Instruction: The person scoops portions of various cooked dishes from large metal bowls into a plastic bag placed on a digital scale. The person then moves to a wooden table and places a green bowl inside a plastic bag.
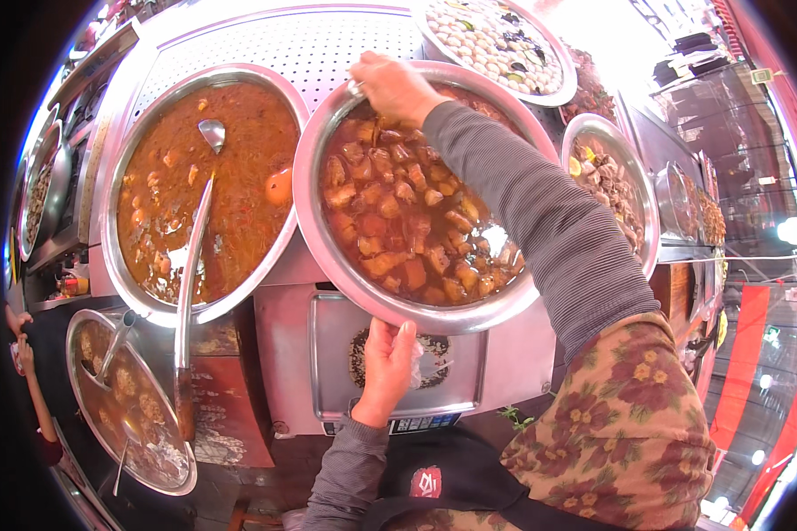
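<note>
A wide metal basin [332,226] of braised meat chunks [398,212] in brown sauce lies before me. My right hand [395,86] reaches across it and grips the far left part of its rim. A small shiny thing shows at those fingers, too unclear to name. At the near rim, my left hand [382,375] has its fingertips against the underside, thumb up. A crumpled whitish piece [417,362], perhaps tissue or plastic, shows behind that thumb. Below the rim sits a metal tray [332,358] of a scale, its keypad [425,423] partly visible.
Left stands a basin of reddish stew [192,172] with a long-handled ladle [192,285] across its rim. A lower basin [133,405] holds more stew and utensils. Pale round food [498,46] and meat pieces [608,172] fill basins beyond. Another person's hands [23,338] show far left.
</note>
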The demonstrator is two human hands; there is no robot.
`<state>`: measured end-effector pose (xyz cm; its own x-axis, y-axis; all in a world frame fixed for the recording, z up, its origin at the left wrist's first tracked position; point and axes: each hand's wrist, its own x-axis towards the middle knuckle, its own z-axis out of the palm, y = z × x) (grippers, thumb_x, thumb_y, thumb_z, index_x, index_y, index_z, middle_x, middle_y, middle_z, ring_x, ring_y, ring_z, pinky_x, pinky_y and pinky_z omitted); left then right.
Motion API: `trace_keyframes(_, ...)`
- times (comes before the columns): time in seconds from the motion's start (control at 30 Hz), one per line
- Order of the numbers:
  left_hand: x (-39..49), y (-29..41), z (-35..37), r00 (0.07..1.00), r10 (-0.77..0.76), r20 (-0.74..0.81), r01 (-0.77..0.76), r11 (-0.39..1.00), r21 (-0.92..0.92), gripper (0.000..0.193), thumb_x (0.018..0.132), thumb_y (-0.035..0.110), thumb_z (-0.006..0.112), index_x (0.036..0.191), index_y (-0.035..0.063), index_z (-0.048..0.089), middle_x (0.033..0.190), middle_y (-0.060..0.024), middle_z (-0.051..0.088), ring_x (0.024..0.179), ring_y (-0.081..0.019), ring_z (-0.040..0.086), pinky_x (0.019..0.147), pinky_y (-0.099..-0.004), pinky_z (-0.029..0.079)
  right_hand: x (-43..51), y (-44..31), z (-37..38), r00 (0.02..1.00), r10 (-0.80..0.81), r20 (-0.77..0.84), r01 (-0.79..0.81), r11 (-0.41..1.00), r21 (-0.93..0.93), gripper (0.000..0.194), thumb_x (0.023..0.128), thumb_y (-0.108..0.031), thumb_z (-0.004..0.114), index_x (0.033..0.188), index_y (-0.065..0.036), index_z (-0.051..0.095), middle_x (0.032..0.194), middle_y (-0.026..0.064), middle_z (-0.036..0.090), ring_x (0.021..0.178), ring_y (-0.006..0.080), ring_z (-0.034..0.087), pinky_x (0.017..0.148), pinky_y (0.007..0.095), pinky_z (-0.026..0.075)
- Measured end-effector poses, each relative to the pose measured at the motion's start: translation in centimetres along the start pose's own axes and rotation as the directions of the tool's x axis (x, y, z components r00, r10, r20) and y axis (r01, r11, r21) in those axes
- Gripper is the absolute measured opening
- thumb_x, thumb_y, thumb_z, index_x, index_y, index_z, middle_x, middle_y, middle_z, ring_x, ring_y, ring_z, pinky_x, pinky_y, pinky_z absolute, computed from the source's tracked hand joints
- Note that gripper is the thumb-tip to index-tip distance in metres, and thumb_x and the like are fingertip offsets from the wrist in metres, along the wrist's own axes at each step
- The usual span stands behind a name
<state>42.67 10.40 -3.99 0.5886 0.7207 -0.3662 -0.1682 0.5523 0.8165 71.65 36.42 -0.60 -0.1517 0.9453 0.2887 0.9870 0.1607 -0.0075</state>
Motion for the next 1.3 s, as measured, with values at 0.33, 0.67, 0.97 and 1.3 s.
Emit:
trace_keyframes(0.33, 0.2, 0.2, 0.3, 1.0, 0.013, -0.005, -0.013, 1.0, -0.002, 0.022, 0.098, 0.011, 0.054, 0.118, 0.002, 0.049, 0.097, -0.001, 0.057, 0.073, -0.0053, 0.051, 0.063, -0.0215, 0.045, -0.6, -1.1, 0.3, 0.999, 0.008, -0.036, -0.003, 0.989, 0.15, 0.012, 0.087, -0.004, 0.057, 0.097, -0.004, 0.063, 0.098, 0.0136, 0.06, 0.092, 0.0292, 0.064, 0.081, 0.04, 0.055)
trace_keyframes(0.67, 0.2, 0.3, 0.2, 1.0, -0.013, -0.014, 0.013, 1.0, 0.012, 0.023, 0.098, 0.012, 0.055, 0.118, 0.0021, 0.049, 0.096, -0.0013, 0.057, 0.076, -0.0053, 0.051, 0.065, -0.0219, 0.046, 0.0, -5.8, -1.1, 0.99, -0.134, -0.038, 0.138, 0.975, 0.175, 0.017, 0.086, -0.005, 0.057, 0.102, -0.005, 0.064, 0.096, 0.0135, 0.061, 0.093, 0.0267, 0.065, 0.081, 0.0375, 0.056)
trace_keyframes(0.97, 0.3, 0.1, 0.4, 1.0, -0.005, -0.016, 0.005, 1.0, 0.002, 0.023, 0.099, 0.012, 0.055, 0.119, 0.0022, 0.05, 0.098, -0.0008, 0.058, 0.081, -0.0051, 0.052, 0.069, -0.0211, 0.045, 0.0, -5.6, -0.5, 0.984, -0.162, -0.077, 0.171, 0.976, 0.132, 0.022, 0.08, 0.0, 0.058, 0.101, -0.006, 0.061, 0.093, 0.0113, 0.059, 0.094, 0.0276, 0.063, 0.078, 0.0378, 0.055)
trace_keyframes(1.3, 0.2, -0.1, 0.0, 1.0, 0.011, 0.001, -0.011, 1.0, 0.029, 0.022, 0.099, 0.012, 0.054, 0.119, 0.0022, 0.05, 0.099, -0.0009, 0.059, 0.084, -0.0044, 0.051, 0.07, -0.0206, 0.044, -2.9, 5.3, -1.7, 0.971, 0.207, 0.117, -0.189, 0.97, -0.15, 0.024, 0.085, -0.002, 0.062, 0.108, -0.008, 0.065, 0.108, 0.0163, 0.062, 0.101, 0.0262, 0.064, 0.089, 0.0344, 0.055)
